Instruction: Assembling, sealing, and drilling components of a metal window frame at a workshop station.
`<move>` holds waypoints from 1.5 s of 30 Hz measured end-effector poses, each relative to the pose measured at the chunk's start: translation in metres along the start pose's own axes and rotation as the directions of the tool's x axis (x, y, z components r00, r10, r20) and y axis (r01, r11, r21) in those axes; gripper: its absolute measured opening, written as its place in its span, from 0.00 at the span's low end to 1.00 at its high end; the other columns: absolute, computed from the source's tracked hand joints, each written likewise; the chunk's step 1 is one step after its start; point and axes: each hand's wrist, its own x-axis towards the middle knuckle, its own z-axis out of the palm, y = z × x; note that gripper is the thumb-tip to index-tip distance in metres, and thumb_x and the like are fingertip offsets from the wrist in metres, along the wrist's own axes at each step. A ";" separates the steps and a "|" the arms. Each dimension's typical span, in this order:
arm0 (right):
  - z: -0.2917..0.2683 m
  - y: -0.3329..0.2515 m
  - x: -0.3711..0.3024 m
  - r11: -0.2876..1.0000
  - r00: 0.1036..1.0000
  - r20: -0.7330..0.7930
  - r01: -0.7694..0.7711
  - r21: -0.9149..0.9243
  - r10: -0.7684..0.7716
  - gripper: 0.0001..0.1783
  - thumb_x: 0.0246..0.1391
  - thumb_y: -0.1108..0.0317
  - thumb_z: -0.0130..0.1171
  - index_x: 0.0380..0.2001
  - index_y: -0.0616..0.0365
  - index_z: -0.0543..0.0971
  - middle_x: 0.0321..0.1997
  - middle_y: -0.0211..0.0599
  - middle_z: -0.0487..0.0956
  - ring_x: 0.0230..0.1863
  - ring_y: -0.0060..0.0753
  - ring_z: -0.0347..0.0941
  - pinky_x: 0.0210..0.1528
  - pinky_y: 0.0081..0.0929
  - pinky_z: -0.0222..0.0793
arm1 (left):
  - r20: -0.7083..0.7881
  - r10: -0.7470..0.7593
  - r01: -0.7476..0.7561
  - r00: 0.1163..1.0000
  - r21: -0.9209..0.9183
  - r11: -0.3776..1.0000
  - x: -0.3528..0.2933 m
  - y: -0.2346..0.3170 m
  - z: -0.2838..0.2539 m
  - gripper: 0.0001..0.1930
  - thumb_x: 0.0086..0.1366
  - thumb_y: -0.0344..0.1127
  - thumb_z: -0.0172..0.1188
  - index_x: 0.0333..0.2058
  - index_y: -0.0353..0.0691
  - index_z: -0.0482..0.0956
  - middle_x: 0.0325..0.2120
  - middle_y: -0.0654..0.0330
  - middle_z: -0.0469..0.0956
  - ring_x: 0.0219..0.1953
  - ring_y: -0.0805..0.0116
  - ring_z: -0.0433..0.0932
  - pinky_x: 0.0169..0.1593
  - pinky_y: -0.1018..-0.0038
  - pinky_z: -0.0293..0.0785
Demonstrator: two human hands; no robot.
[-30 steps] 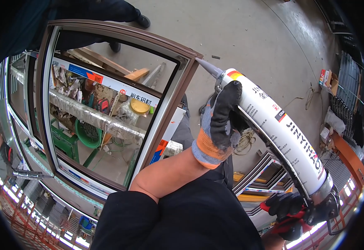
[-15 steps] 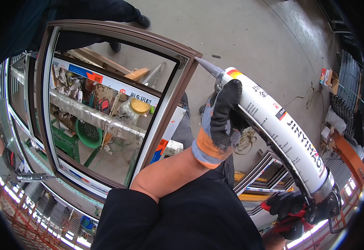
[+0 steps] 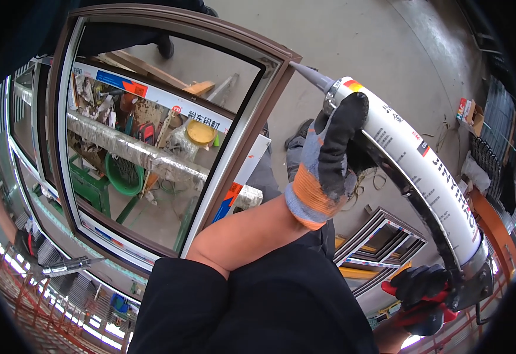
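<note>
A caulking gun with a white, red-and-yellow-topped sealant tube (image 3: 411, 147) slants across the right side. My left hand (image 3: 334, 156), in a grey, orange and black glove, is closed round its front end just behind the nozzle. At the gun's rear, my right hand (image 3: 420, 301) in a black and red glove is wrapped round the handle; part of its fingers is hidden. The grey nozzle (image 3: 314, 76) has its tip at the upper right corner of a brown window frame (image 3: 287, 65), touching or almost touching it. Glass fills the frame.
Under the frame show a wrapped bar (image 3: 134, 147), a green bucket (image 3: 124, 177) and a yellow lid (image 3: 200, 133). A person's dark-trousered leg (image 3: 134, 35) stands beyond. At left another gloved arm (image 3: 25, 242) shows near a silver tool. Smaller frames (image 3: 382, 239) lie right of my legs.
Window frame and caulking gun sit higher in the picture, and the gun further right. The nozzle tip stays by the same frame corner, and both hands keep their hold.
</note>
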 end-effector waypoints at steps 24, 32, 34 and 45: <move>-0.032 0.011 0.017 0.992 0.937 0.327 0.105 0.073 -0.124 0.24 0.48 0.45 0.66 0.28 0.52 0.67 0.14 0.32 0.68 0.11 0.33 0.67 0.19 0.34 0.69 | -0.139 -0.255 0.224 0.957 -0.207 0.952 0.006 0.017 0.008 0.20 0.65 0.46 0.62 0.53 0.49 0.74 0.48 0.62 0.76 0.51 0.70 0.76 0.52 0.69 0.78; -0.063 0.029 0.010 0.983 0.890 0.418 0.153 0.102 -0.182 0.24 0.48 0.44 0.64 0.28 0.51 0.67 0.15 0.32 0.68 0.12 0.33 0.67 0.19 0.35 0.69 | -0.147 -0.100 0.084 0.984 -0.111 0.990 -0.012 0.013 0.002 0.21 0.63 0.45 0.64 0.52 0.48 0.74 0.47 0.60 0.76 0.50 0.68 0.77 0.51 0.69 0.80; -0.038 0.019 0.001 0.991 0.923 0.364 0.101 0.085 -0.125 0.24 0.48 0.44 0.64 0.29 0.51 0.67 0.16 0.33 0.69 0.12 0.34 0.68 0.21 0.36 0.70 | -0.173 -0.185 0.155 0.967 -0.175 0.972 -0.011 0.019 0.000 0.21 0.63 0.45 0.64 0.52 0.48 0.74 0.47 0.60 0.77 0.49 0.67 0.78 0.51 0.69 0.80; -0.004 0.008 -0.019 0.998 0.968 0.244 0.055 0.011 -0.056 0.25 0.47 0.44 0.65 0.29 0.51 0.67 0.14 0.33 0.69 0.12 0.34 0.68 0.22 0.36 0.70 | -0.215 -0.224 0.182 0.951 -0.196 0.963 -0.023 0.022 -0.001 0.20 0.64 0.44 0.63 0.52 0.46 0.73 0.44 0.57 0.78 0.47 0.65 0.80 0.49 0.68 0.81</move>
